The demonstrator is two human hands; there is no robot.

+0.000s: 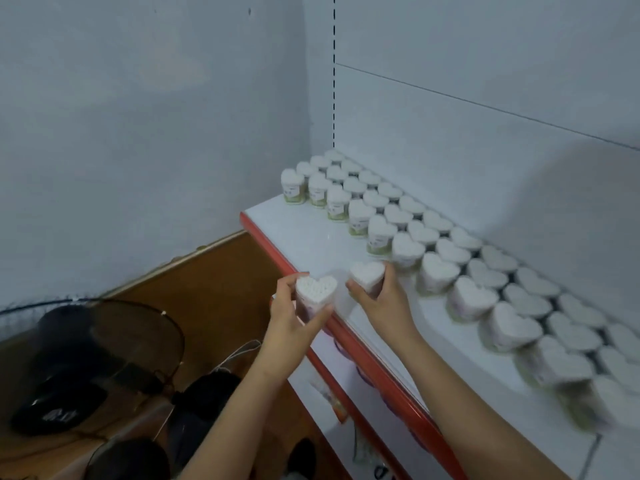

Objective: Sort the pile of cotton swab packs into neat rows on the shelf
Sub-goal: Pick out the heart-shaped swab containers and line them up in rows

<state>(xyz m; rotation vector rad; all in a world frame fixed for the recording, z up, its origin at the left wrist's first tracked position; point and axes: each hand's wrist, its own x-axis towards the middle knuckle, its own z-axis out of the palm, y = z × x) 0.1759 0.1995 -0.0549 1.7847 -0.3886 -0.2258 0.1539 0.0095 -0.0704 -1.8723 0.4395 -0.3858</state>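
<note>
Heart-shaped cotton swab packs (408, 233) stand in three long rows along the back of the white shelf (304, 233), running from the far left corner to the near right. My left hand (294, 317) grips one heart-shaped pack (317, 289) just off the shelf's red front edge. My right hand (381, 296) holds a second pack (367, 273) upright over the shelf's front strip, close to the front row.
The red front edge (367, 362) of the shelf runs diagonally toward me. A grey wall (138, 133) stands to the left. Below lie a brown floor (214, 282), a round fan guard (104, 341), dark objects and cables. A lower shelf (332, 403) sits beneath.
</note>
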